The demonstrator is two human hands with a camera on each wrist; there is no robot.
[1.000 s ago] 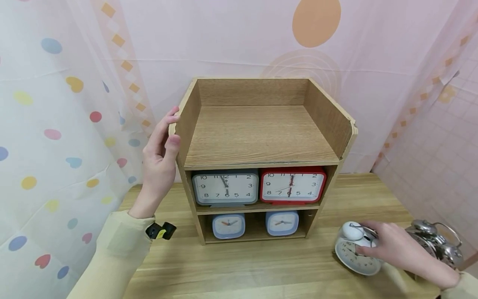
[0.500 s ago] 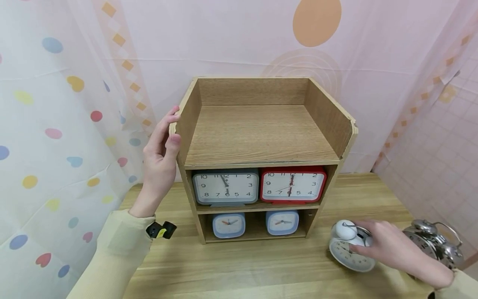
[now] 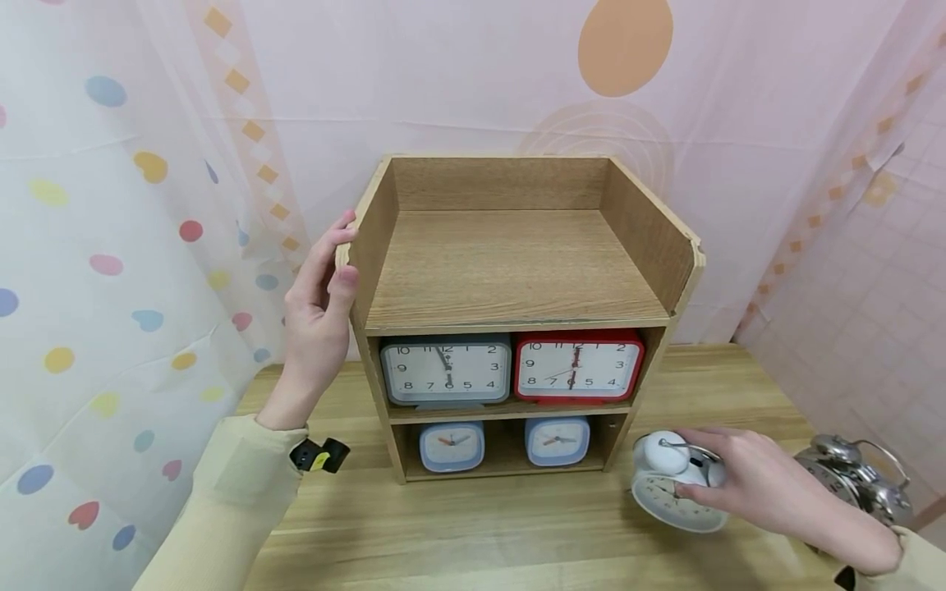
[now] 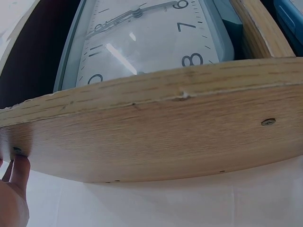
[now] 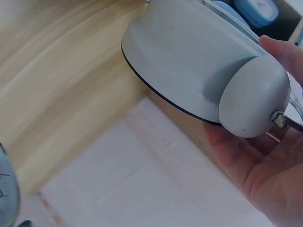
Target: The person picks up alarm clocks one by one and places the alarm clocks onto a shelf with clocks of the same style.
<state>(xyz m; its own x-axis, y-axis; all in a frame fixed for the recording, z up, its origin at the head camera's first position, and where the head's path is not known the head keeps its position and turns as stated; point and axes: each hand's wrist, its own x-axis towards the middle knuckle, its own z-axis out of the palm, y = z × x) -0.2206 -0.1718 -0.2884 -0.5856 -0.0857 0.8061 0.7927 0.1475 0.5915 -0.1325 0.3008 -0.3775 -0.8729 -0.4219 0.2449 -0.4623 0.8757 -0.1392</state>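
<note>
A white twin-bell alarm clock (image 3: 678, 492) is gripped in my right hand (image 3: 761, 480), thumb on its front and the other fingers behind it. It leans back, right of the shelf on the table side. In the right wrist view its pale body (image 5: 180, 52) and one bell (image 5: 255, 97) show, with fingers underneath. My left hand (image 3: 318, 316) rests against the upper left side panel of the wooden shelf (image 3: 510, 267); in the left wrist view a finger (image 4: 20, 172) touches the panel's outer face (image 4: 156, 137).
A grey clock (image 3: 447, 369) and a red clock (image 3: 580, 367) fill the middle shelf; two small blue clocks (image 3: 452, 447) stand on the bottom one. A silver twin-bell clock (image 3: 850, 480) stands at the right on the wooden table (image 3: 473, 533). Patterned curtains hang behind.
My right hand has moved left with the white alarm clock, closer to the shelf and away from the silver clock. The left hand has stayed in place.
</note>
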